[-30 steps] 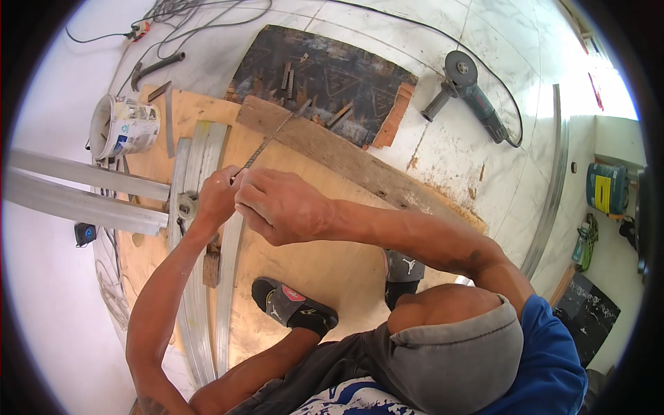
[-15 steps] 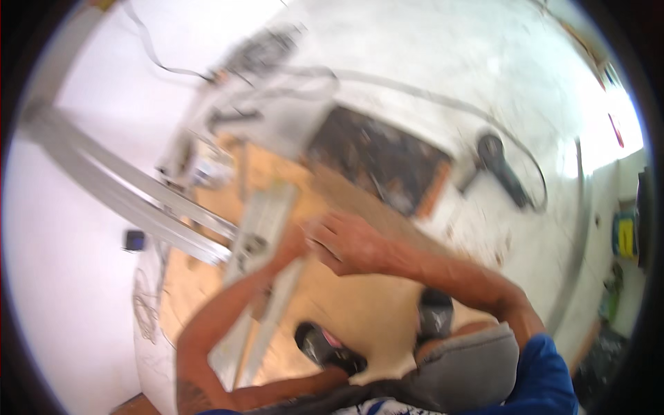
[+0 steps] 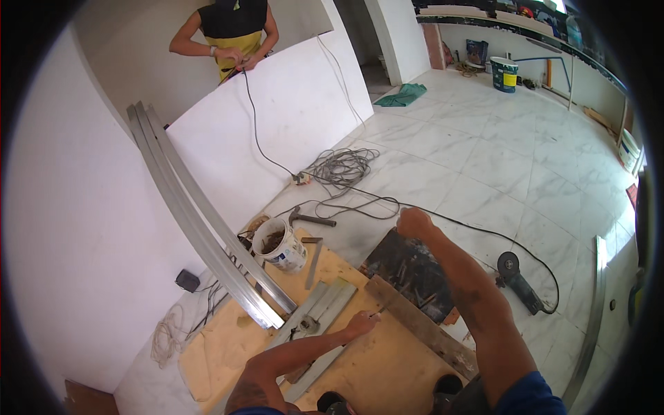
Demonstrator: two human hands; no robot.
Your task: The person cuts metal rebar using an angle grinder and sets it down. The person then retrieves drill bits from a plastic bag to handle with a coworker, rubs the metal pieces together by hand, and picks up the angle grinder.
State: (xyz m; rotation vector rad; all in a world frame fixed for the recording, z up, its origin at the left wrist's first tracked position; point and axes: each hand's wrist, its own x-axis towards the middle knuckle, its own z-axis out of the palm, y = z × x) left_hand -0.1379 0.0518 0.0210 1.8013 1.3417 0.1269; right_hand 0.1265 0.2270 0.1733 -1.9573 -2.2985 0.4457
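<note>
My left hand (image 3: 362, 324) is closed over the plywood board (image 3: 387, 354), with a thin dark pointed piece (image 3: 380, 312) sticking out of its fingers; its kind is too small to tell. Farther off, my right hand (image 3: 415, 225) is a closed fist by the far edge of a dark panel (image 3: 395, 259) strewn with sticks and scraps. Whatever the right fingers may hold is hidden. A brown wooden plank (image 3: 415, 325) lies between the panel and the plywood. Beside my left forearm, grey metal channels (image 3: 333, 299) lie on the plywood with a small metal fitting (image 3: 308, 324) on top.
Long metal profiles (image 3: 200, 235) slant up left. A white bucket (image 3: 289, 256), a metal square (image 3: 313, 264) and a hammer (image 3: 315, 219) lie beyond. An angle grinder (image 3: 520, 285) rests right, its cable reaching coiled cord (image 3: 342, 166). Another person (image 3: 235, 34) stands behind a white panel (image 3: 304, 90).
My hands, together over the plywood before, are now apart; the right has moved away to the dark panel's far edge. The view has tilted up, bringing the other person in.
</note>
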